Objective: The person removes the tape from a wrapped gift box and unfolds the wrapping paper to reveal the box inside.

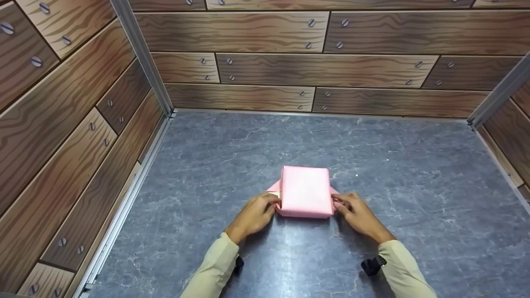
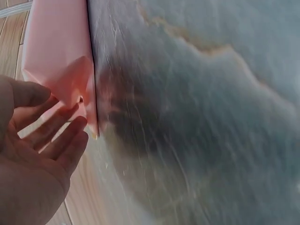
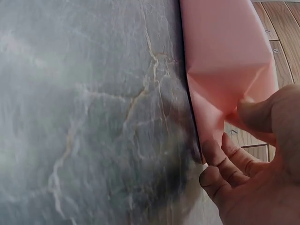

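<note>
A box-shaped package in pink wrapping paper (image 1: pixel 306 191) sits on the grey marbled surface, its smooth top facing up. Folded paper flaps stick out at its left and right ends. At the left end, my left hand (image 1: pixel 253 213) has its thumb and fingertips against the folded paper (image 2: pixel 77 77), the fingers (image 2: pixel 63 136) fairly straight. On the opposite end, my right hand (image 1: pixel 359 215) presses its thumb (image 3: pixel 255 115) into the fold while bent fingers hold the lower edge of the pointed flap (image 3: pixel 206 112). Part of the left index finger is hidden behind the thumb.
Wood-plank patterned walls (image 1: pixel 265 33) with metal corner strips (image 1: pixel 143 54) enclose the surface at the back and on both sides. Dark wrist devices (image 1: pixel 372 265) hang by the cream sleeves (image 1: pixel 403 265). A small white speck (image 1: pixel 357 175) lies beyond the package.
</note>
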{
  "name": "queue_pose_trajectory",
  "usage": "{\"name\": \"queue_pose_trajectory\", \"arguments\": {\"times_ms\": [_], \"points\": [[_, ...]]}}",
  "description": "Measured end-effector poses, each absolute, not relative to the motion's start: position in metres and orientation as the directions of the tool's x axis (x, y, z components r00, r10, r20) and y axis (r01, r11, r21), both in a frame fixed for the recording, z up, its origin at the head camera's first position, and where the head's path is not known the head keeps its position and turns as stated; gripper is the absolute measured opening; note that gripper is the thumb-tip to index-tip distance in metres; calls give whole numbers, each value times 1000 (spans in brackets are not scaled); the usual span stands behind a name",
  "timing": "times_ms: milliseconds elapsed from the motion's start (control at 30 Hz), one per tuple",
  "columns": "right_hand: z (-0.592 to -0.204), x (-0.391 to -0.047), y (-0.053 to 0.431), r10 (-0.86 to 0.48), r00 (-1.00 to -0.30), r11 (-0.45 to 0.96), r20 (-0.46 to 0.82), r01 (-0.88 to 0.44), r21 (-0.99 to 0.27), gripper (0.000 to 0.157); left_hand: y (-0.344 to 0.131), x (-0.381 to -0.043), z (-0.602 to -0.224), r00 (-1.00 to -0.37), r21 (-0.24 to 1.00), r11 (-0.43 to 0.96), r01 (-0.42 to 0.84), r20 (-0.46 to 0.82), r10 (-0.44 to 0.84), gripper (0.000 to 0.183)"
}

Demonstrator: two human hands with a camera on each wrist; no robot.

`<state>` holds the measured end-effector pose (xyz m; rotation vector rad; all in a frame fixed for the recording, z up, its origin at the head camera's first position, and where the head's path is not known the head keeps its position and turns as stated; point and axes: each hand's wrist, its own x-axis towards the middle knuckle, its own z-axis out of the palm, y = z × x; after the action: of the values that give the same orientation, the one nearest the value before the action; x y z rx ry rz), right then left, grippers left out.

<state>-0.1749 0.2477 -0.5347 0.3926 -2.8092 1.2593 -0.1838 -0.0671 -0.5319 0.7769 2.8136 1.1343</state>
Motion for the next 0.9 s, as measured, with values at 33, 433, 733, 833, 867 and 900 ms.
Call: {"name": "queue_pose_trajectory", "arguments": {"times_ms": [33,433,733,833,867,900], "points": [[-534,-175,248,-211,-967,634,144,-248,-733,28,-68,-183,-532,-874,650,616,444,165,457,25],[-529,-172,259,-290,-953,550,93,-245,-798,34,-79,-179,-534,-843,686,560,464,148,518,21],[-523,-166,271,-388,-912,477,132,-321,-818,39,-87,-169,-531,-844,640,633,435,46,534,50],[-520,-164,275,-419,-903,477,97,-309,-823,37,-88,-166,-531,-822,608,634,478,56,566,42],[-519,-164,276,-431,-899,477,81,-303,-825,35,-88,-165,-531,-815,598,631,494,66,576,38],[-518,-163,276,-440,-896,481,62,-294,-826,33,-87,-165,-531,-808,591,625,511,81,584,34]]}}
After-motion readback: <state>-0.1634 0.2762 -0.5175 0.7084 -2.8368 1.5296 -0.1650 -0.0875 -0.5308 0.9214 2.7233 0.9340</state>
